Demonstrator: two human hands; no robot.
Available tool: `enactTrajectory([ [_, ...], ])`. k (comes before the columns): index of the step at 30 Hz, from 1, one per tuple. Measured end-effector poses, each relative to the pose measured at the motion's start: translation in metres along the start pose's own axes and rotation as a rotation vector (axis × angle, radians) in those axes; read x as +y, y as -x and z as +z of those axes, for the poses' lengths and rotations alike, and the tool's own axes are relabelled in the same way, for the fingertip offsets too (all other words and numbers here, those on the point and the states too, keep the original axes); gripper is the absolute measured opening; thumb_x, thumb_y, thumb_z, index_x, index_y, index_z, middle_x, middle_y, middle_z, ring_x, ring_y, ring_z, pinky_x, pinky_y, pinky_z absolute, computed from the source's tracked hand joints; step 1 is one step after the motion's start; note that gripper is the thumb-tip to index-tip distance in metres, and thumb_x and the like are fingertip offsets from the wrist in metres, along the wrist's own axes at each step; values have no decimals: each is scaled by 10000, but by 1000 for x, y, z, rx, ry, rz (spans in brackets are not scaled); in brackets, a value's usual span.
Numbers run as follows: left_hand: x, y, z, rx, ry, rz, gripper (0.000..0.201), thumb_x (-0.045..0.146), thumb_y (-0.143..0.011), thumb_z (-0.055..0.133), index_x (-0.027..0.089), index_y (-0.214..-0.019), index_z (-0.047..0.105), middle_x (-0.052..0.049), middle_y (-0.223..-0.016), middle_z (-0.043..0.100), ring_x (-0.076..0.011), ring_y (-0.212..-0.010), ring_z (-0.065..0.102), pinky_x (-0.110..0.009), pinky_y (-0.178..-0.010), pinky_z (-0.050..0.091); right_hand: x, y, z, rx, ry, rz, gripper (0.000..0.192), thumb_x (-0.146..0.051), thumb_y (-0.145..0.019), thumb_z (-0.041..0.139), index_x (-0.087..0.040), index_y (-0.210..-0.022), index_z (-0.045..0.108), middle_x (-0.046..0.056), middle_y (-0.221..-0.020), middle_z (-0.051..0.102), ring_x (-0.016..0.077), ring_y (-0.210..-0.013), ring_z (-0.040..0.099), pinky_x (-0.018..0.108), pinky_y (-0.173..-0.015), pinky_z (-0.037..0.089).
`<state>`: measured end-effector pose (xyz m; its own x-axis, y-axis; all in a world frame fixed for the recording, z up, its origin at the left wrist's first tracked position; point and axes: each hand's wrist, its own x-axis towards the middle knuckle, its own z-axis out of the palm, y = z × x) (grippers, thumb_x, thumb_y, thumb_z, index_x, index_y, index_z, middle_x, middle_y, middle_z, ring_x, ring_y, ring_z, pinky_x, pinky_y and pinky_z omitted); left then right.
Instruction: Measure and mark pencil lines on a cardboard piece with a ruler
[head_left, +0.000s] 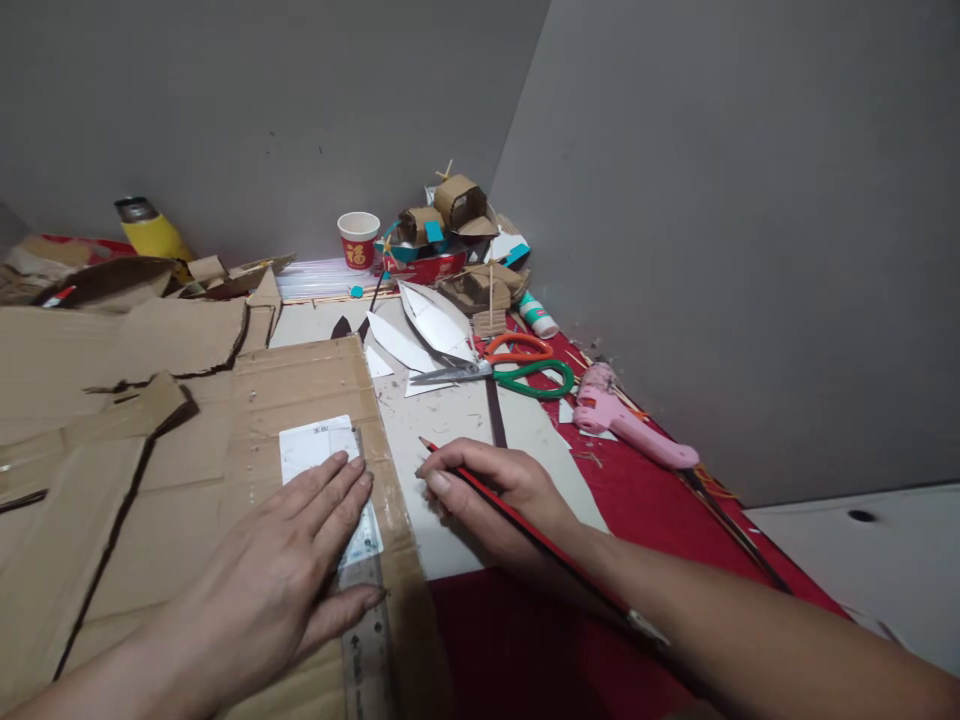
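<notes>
My left hand [289, 565] lies flat, fingers spread, on a clear plastic ruler [366, 640] that runs along the right side of a brown cardboard sheet [247, 400]. A white label [315, 445] shows just beyond the fingertips. My right hand [491, 490] grips a red and black pencil [525, 525], whose tip points up and left near the cardboard's right edge. That hand rests on a pale grey board [450, 420] lying over a red table cover [630, 490].
Orange and green scissors [517, 365] and white paper cutouts [431, 325] lie beyond the hands. A pink glue gun [626, 420] sits at right. At the back wall stand a paper cup [358, 238], cardboard models [457, 215], a glue bottle [537, 315] and a yellow flask [152, 230].
</notes>
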<state>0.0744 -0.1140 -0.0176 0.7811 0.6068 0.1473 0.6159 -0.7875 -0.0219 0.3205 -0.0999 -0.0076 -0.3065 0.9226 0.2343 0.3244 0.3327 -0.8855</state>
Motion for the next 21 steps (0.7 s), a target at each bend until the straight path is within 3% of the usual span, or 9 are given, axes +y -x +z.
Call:
enactTrajectory([
  [9,2,-2,5,78,27,-102,805,567,-849,564,78,-1442,324,-234,-1467,440,-343,-1380,392,-502,-1039,473,2,1,0,-42,16,-36,132,-189,-893,518,-174,-803,613,-15,-663,579,109,-639,550,212,-618,441],
  [15,-8,-2,2,66,29,-96,845,613,-834,563,86,-1443,306,-239,-1460,450,-346,-1352,435,-503,-1002,509,6,3,-3,-51,36,-83,118,-184,-917,528,-170,-844,619,-19,-695,599,91,-644,558,180,-603,430],
  [21,-15,-4,-1,68,24,-76,790,606,-835,567,86,-1402,385,-228,-1416,508,-354,-1293,504,-506,-977,530,10,4,-3,-48,53,-94,103,-197,-926,541,-176,-869,624,-23,-707,603,75,-608,536,161,-557,410],
])
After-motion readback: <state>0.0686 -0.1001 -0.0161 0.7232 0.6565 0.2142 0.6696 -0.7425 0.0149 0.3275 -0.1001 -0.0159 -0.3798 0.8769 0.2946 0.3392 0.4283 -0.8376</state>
